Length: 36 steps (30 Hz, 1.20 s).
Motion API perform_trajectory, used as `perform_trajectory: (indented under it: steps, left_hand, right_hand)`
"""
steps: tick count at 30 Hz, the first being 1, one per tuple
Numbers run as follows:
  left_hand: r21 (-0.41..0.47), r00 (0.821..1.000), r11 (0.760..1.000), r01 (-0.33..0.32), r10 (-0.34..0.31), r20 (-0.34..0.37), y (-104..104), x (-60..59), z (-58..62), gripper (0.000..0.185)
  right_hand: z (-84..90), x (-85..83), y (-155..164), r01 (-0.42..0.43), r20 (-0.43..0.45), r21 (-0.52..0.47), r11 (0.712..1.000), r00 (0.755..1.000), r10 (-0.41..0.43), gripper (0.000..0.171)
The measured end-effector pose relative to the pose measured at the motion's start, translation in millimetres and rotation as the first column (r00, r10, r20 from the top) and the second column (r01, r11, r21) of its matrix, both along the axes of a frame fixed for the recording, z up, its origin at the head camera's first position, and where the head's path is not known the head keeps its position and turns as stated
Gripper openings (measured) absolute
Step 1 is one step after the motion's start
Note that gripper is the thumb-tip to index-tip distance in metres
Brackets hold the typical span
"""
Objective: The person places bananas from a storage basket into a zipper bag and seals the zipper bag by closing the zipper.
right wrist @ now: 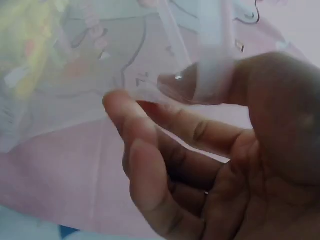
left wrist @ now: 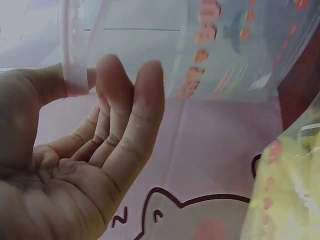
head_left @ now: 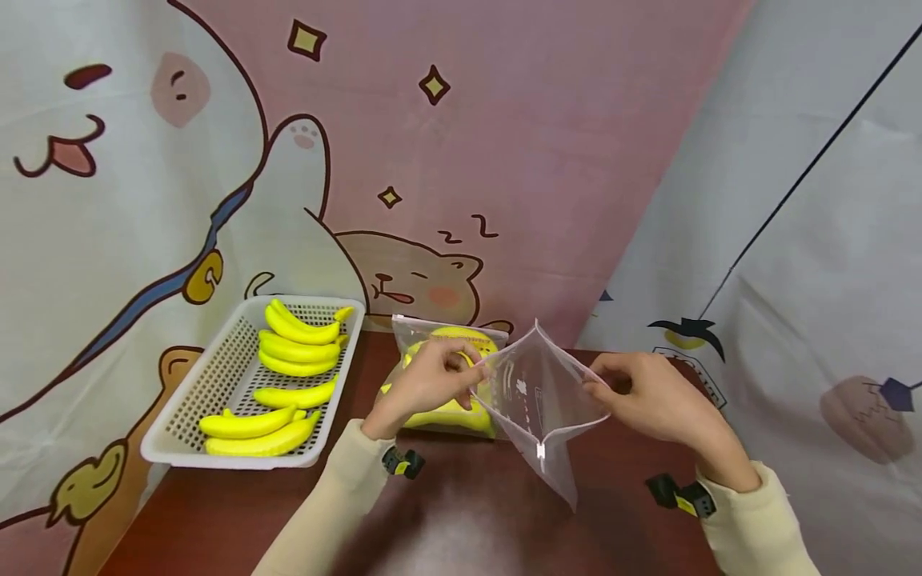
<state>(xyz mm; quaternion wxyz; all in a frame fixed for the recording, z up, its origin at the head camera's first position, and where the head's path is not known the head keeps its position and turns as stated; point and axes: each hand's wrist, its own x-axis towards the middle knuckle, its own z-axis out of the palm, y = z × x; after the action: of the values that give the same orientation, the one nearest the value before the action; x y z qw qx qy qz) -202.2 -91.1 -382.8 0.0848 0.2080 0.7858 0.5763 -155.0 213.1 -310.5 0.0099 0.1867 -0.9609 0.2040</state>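
Observation:
A clear zip bag (head_left: 536,400) with a white slider (head_left: 541,451) hangs between my hands, its mouth spread wide in a diamond shape. My left hand (head_left: 428,376) pinches the left side of the rim; in the left wrist view the thumb is inside the bag (left wrist: 145,40) and the fingers outside. On the opposite side, my right hand (head_left: 655,396) pinches the rim, thumb likewise within the mouth in the right wrist view. Printed red marks show on the bag's wall. Behind my left hand stands a second clear bag (head_left: 484,416) filled with yellow bananas, partly hidden by that hand.
On the left of the dark red-brown table (head_left: 454,512) sits a white perforated basket (head_left: 234,384) holding several yellow bananas (head_left: 295,352). A printed cartoon cloth (head_left: 519,160) hangs behind the table. Each wrist carries a small black camera (head_left: 403,462).

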Motion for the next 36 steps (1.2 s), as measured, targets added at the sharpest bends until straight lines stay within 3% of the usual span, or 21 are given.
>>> perform_trajectory:
  steps: [9,14,17,24,30,36]
  left_hand:
    - [0.003,0.992,0.995,-0.096,0.096,-0.082,-0.7,-2.9,-12.9,0.016]
    - [-0.063,0.987,0.99,-0.129,0.122,-0.101,-8.4,-5.0,-16.5,0.017]
    - [-0.081,0.989,0.989,-0.121,0.114,-0.095,-12.8,-6.5,-19.3,0.018]
    - [-0.065,0.987,0.995,-0.081,0.071,-0.142,-7.4,-5.8,-21.9,0.016]
    - [-0.024,0.99,0.997,-0.076,0.073,-0.119,-4.5,-2.4,-22.1,0.02]
    - [-0.042,0.991,0.996,-0.082,0.077,-0.113,-16.8,-2.4,-22.0,0.025]
  right_hand:
    - [-27.2,-14.1,9.0,-0.047,0.045,-0.185,0.982,0.997,0.057,0.03]
    - [-35.3,-16.3,12.7,0.021,0.046,-0.171,0.985,0.999,-0.013,0.01]
    - [-38.7,-16.7,14.8,0.037,0.019,-0.164,0.986,0.999,-0.034,0.009]
    - [-50.4,-16.2,8.5,-0.024,-0.072,-0.256,0.966,0.997,0.005,0.01]
    - [-56.7,-12.8,0.7,0.015,-0.017,-0.321,0.947,1.0,-0.022,0.017]
    - [-57.2,-11.2,0.9,0.038,0.019,-0.356,0.934,0.999,-0.033,0.022]
